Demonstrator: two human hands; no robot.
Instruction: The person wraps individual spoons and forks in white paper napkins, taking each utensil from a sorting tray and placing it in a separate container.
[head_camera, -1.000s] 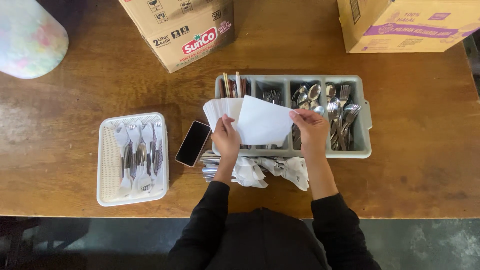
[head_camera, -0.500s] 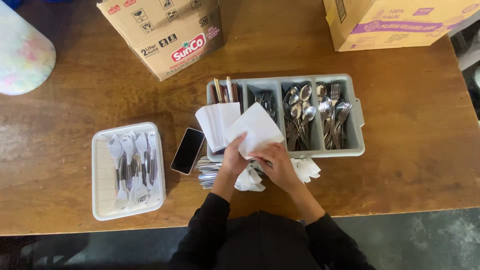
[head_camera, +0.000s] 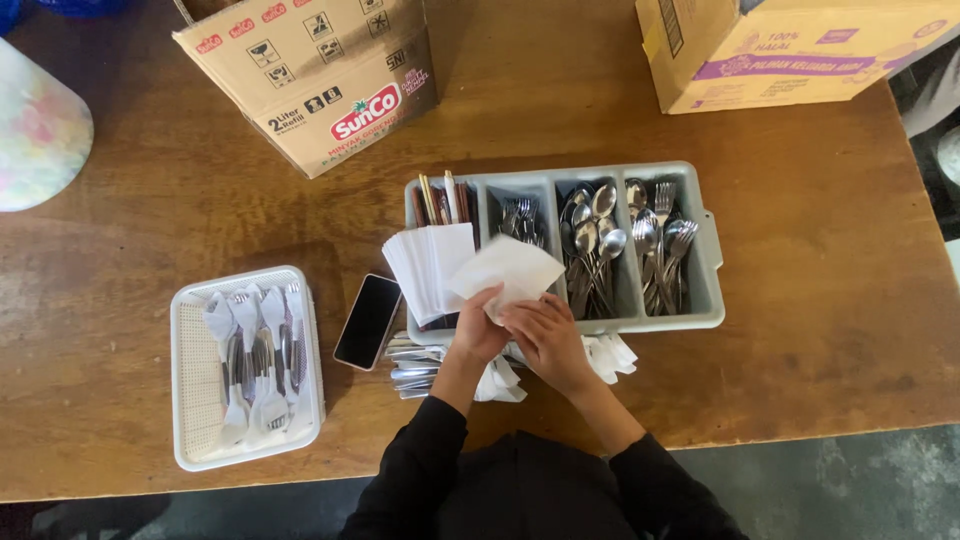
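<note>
Both hands have drawn back from the raised spread of a second ago and now meet low at the near edge of the grey cutlery tray (head_camera: 712, 262): left hand (head_camera: 481, 322) closed on the near corner of a white paper napkin (head_camera: 508, 270), which tilts up over the tray's second compartment; right hand (head_camera: 545, 335) curled just beside it, fingertips at the same napkin edge, grip unclear. Napkin stack (head_camera: 428, 270) upright in the tray's left end beside chopsticks (head_camera: 437, 198); spoons and forks (head_camera: 620, 240) in right compartments. Adjacent on wooden table (head_camera: 820, 330): wrapped cutlery pile (head_camera: 430, 362) under the wrists, dark phone (head_camera: 367, 321), white basket (head_camera: 190, 400) of wrapped sets, two cardboard boxes (head_camera: 310, 75).
</note>
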